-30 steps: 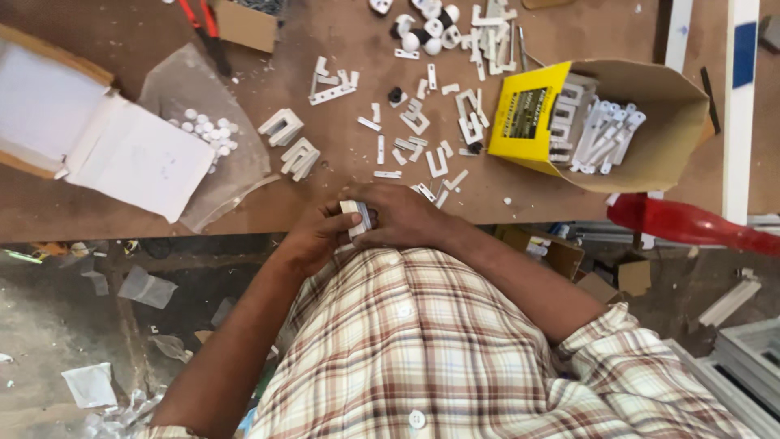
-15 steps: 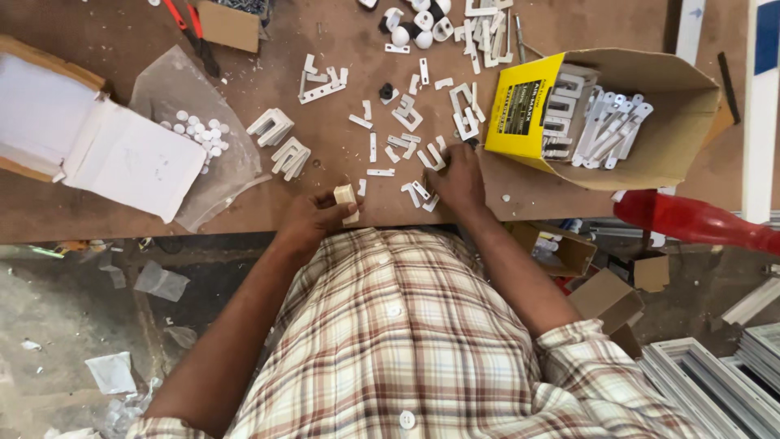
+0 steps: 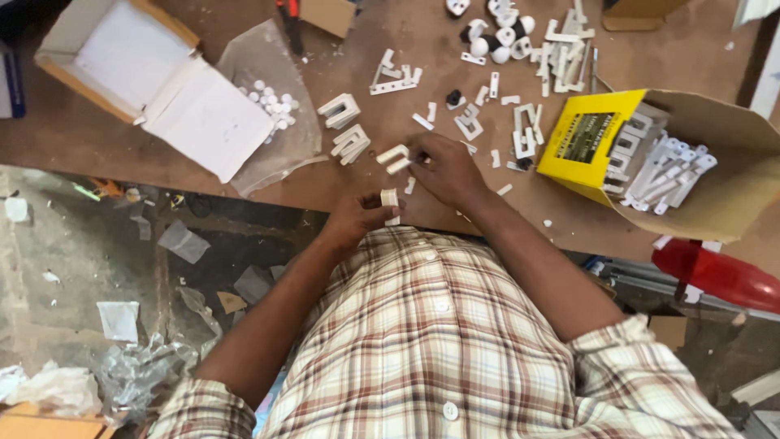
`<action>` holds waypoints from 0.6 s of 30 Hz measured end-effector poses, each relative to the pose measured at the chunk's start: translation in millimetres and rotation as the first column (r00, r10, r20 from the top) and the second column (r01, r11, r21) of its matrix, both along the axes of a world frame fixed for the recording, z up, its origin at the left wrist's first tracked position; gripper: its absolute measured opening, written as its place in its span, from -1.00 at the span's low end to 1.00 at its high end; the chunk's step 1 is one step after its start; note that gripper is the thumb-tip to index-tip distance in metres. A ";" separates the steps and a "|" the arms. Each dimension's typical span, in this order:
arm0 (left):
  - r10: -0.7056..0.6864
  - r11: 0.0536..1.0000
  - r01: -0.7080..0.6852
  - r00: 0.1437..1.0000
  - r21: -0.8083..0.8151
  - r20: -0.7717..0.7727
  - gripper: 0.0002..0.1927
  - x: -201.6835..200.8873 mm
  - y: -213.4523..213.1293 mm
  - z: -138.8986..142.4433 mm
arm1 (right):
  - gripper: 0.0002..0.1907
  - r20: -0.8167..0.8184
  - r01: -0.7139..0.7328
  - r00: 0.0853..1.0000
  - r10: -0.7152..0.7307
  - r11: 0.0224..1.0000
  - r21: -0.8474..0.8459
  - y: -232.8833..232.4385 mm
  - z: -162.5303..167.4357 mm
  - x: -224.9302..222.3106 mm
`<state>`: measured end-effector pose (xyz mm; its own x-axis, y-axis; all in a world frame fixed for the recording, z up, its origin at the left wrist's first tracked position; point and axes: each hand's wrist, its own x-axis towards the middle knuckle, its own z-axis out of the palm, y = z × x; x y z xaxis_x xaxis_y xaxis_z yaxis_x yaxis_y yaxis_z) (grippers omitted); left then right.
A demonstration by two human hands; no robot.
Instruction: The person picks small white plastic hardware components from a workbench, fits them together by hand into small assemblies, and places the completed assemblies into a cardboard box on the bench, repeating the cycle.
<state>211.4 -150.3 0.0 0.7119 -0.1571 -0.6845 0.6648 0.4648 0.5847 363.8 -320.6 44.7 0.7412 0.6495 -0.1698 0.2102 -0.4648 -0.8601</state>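
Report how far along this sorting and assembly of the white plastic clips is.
Done, apparently: two stacks of white plastic U-shaped clips stand grouped on the brown wooden table.
In hand: the left hand holds a small white plastic piece; the right hand reaches to a white clip on the table.
Left: many loose white plastic parts lie scattered, and more fill the yellow cardboard box.

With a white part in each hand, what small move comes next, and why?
Probably bring the right hand back to the left hand: the right pinches a white clip over the table, while the left holds a small white block at the edge, apart.
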 end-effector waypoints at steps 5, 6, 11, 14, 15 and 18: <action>0.099 0.994 -0.098 0.995 0.053 -0.010 -0.65 -35.0 29.5 4.6 | -0.83 0.306 -0.112 0.942 0.135 0.989 -0.093 62.5 -21.2 1.9; 0.124 0.991 -0.122 0.992 0.062 -0.023 -0.64 -41.2 36.2 6.9 | -0.82 0.325 -0.127 0.936 0.138 0.990 -0.055 69.9 -23.6 1.2; 0.225 0.971 -0.210 0.965 0.119 -0.137 -0.63 -69.2 65.1 14.3 | -0.72 0.397 -0.195 0.900 0.178 0.981 0.003 98.8 -27.9 -4.1; 0.250 0.965 -0.231 0.954 0.126 -0.165 -0.63 -82.1 73.3 11.5 | -0.72 0.331 -0.160 0.925 0.184 0.982 -0.100 111.2 -26.4 -10.8; 0.242 0.967 -0.222 0.956 0.128 -0.167 -0.63 -84.8 73.9 9.4 | -0.72 0.356 -0.152 0.917 0.178 0.983 -0.101 112.2 -25.5 -13.5; 0.217 0.970 -0.195 0.965 0.147 -0.148 -0.63 -85.3 73.6 0.6 | -0.70 0.400 -0.101 0.905 0.143 0.987 -0.124 101.1 -23.4 -18.9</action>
